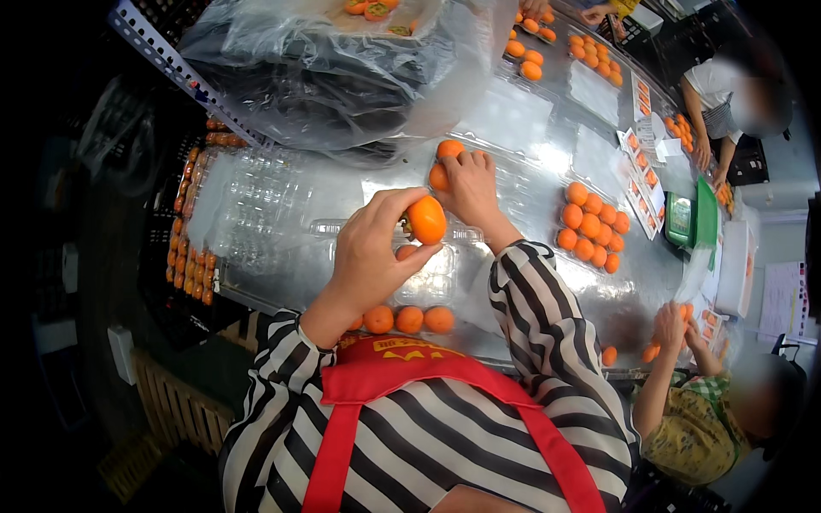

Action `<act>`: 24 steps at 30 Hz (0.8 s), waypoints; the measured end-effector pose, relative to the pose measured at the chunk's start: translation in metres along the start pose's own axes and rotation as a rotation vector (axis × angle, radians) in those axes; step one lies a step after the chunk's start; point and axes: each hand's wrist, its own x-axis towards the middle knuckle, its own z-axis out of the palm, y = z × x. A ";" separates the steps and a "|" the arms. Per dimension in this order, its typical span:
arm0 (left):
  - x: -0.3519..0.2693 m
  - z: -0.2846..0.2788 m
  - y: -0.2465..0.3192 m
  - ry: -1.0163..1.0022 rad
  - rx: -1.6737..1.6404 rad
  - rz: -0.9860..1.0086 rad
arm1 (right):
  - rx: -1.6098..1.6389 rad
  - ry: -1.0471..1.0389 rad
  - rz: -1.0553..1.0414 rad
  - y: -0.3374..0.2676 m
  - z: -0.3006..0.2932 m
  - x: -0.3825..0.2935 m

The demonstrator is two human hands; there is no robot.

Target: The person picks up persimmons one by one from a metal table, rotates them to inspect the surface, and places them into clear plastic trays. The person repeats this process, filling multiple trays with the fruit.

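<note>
My left hand (378,243) holds an orange persimmon (426,220) between thumb and fingers, its green calyx turned to the left. Beneath it lies a clear plastic clamshell tray (442,263), with another persimmon partly hidden behind my thumb. My right hand (471,186) reaches farther forward, its fingers over persimmons (451,149) on the metal table; whether it grips one is hidden. Close to my red apron, a row of persimmons (410,319) lies along the table's near edge.
Stacked empty clear trays (263,205) stand at left beside crates of packed fruit (189,256). A plastic-lined box (385,77) is ahead. To the right are a filled tray (590,224), printed labels (641,179) and a green scale (681,219). Co-workers handle fruit on the right and at the far end.
</note>
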 end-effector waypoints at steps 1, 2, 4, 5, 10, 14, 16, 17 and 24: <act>0.000 0.000 0.000 -0.009 -0.001 -0.014 | 0.040 -0.005 0.022 0.003 -0.001 0.000; 0.001 -0.002 0.002 -0.019 -0.002 -0.028 | 0.079 -0.009 0.043 0.005 -0.002 0.000; 0.000 -0.002 0.005 -0.037 0.005 -0.045 | 0.052 -0.046 0.020 0.004 -0.005 0.000; 0.000 -0.001 0.005 -0.043 0.011 -0.046 | 0.039 -0.065 0.008 0.004 -0.006 -0.001; 0.002 -0.001 0.003 -0.030 0.008 -0.036 | 0.080 -0.077 0.029 0.001 -0.011 -0.003; 0.001 -0.001 0.001 -0.030 -0.001 -0.041 | 0.067 -0.039 0.051 0.000 -0.004 -0.005; 0.002 -0.001 0.001 -0.033 0.004 -0.042 | 0.071 -0.020 0.044 0.001 -0.001 -0.006; 0.002 -0.001 0.001 -0.034 0.009 -0.046 | 0.073 -0.010 0.042 0.002 0.000 -0.006; -0.001 -0.001 -0.001 -0.046 -0.001 -0.077 | 0.134 -0.070 -0.026 0.005 -0.008 -0.009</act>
